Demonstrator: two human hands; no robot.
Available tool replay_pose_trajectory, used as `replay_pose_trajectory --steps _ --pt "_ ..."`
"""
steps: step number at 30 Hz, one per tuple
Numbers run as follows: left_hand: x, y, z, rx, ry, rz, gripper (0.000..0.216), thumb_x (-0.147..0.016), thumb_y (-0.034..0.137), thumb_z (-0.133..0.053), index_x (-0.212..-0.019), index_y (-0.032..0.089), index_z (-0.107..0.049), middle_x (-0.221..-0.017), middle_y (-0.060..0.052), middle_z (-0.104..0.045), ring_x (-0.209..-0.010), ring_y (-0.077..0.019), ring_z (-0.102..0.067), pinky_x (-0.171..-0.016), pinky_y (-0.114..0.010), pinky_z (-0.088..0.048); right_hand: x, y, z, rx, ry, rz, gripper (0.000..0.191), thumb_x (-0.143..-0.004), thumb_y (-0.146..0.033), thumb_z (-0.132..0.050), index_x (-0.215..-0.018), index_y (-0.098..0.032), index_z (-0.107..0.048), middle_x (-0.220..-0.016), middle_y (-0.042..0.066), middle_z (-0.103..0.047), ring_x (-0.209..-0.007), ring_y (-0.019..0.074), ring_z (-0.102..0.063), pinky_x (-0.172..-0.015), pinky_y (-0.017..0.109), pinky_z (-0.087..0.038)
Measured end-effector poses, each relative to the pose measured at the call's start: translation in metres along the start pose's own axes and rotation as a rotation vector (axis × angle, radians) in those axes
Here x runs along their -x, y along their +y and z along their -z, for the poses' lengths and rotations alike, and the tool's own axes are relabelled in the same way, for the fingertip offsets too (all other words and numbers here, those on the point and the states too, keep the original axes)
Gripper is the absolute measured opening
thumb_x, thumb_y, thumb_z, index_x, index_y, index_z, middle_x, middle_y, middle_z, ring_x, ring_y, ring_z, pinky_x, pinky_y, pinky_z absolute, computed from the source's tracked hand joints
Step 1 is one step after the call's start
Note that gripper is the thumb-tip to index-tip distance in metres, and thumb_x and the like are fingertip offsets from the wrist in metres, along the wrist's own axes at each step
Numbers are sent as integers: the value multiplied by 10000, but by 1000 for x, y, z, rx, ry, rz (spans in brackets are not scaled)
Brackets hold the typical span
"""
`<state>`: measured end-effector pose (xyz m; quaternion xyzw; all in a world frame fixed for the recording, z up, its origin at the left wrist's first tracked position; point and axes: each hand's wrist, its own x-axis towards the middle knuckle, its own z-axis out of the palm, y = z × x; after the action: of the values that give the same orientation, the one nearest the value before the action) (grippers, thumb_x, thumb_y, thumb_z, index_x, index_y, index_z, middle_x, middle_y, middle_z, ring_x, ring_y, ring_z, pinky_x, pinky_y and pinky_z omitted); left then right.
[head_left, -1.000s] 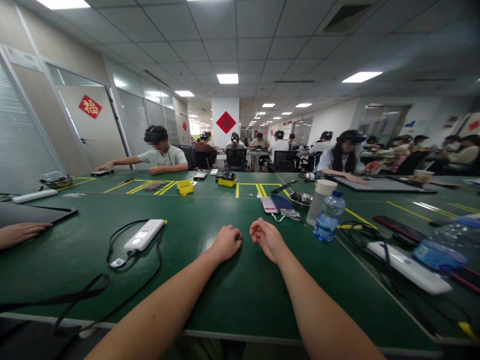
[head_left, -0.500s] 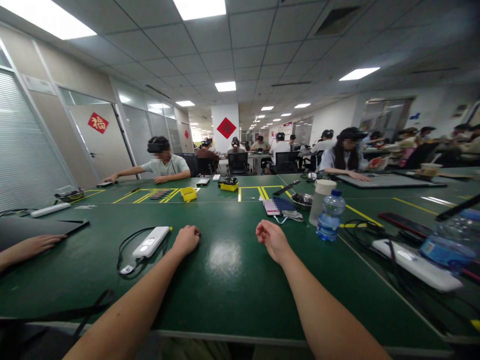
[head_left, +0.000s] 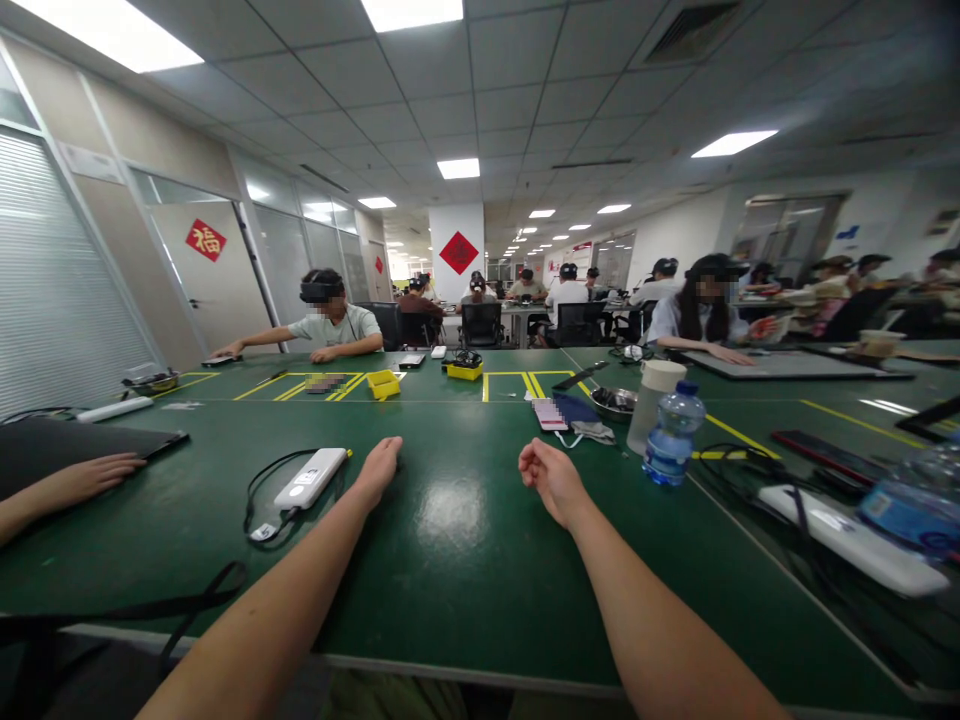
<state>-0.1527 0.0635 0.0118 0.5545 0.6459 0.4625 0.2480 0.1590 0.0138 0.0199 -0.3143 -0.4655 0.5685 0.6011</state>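
My left hand [head_left: 381,468] rests on the green table [head_left: 450,620], turned thumb side up, its fingers curled in and partly hidden. Nothing shows in it. To its left lies a white power bank [head_left: 311,478] with a black cable looped beside it. My right hand [head_left: 551,480] is held in a loose fist with no object visible in it. Beyond that hand lie a pink-and-white phone-like item [head_left: 550,414] and a grey cloth [head_left: 595,432]. A water bottle [head_left: 673,440] stands to its right, beside a whitish cup [head_left: 654,405].
At far left, another person's hand [head_left: 97,478] rests by a dark flat board [head_left: 67,450]. A metal bowl [head_left: 615,402] and yellow trays [head_left: 384,385] sit farther back. On the right are a long white power bank [head_left: 851,540], cables and a large bottle [head_left: 919,505]. People sit across the table.
My left hand has rolled so its thumb side faces up and has lifted slightly. My right hand keeps its loose fist. The whole view has shifted slightly.
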Motion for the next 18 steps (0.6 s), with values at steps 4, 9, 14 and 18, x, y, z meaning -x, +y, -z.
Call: replay_pose_trajectory --steps 4,9,14,18 --pt "17 25 -43 69 -181 -97 332 -801 417 -416 -850 159 -619 -913 -66 -643 -886 -209 -569 -826 -321 -410 1 1 0 86 -2 -13 334 -764 -488 -517 -721 -159 -558 -624 10 -562 -455 83 -450 -448 218 -327" --pt "51 64 -115 199 -324 -137 282 -802 332 -419 -846 150 -630 -902 -76 -645 -886 -195 -568 -812 -301 -416 -2 9 7 652 58 -23 276 -734 -415 -516 -632 -162 -557 -557 -2 -558 -424 89 -418 -449 224 -298" --pt "81 83 -150 253 -343 -141 267 -786 211 -415 -946 158 -622 -979 -67 -640 -922 -172 -561 -830 -278 -419 -6 9 21 1124 235 32 180 -710 -271 -481 -607 -174 -591 -626 22 -617 -602 138 -534 -551 229 -340" --pt "80 73 -136 102 -381 -193 349 -707 85 -456 -1022 147 -593 -990 -67 -638 -866 -152 -585 -806 -256 -434 -9 6 28 1296 212 -98 157 -699 -214 -478 -667 -174 -627 -695 37 -655 -644 147 -563 -562 231 -341"
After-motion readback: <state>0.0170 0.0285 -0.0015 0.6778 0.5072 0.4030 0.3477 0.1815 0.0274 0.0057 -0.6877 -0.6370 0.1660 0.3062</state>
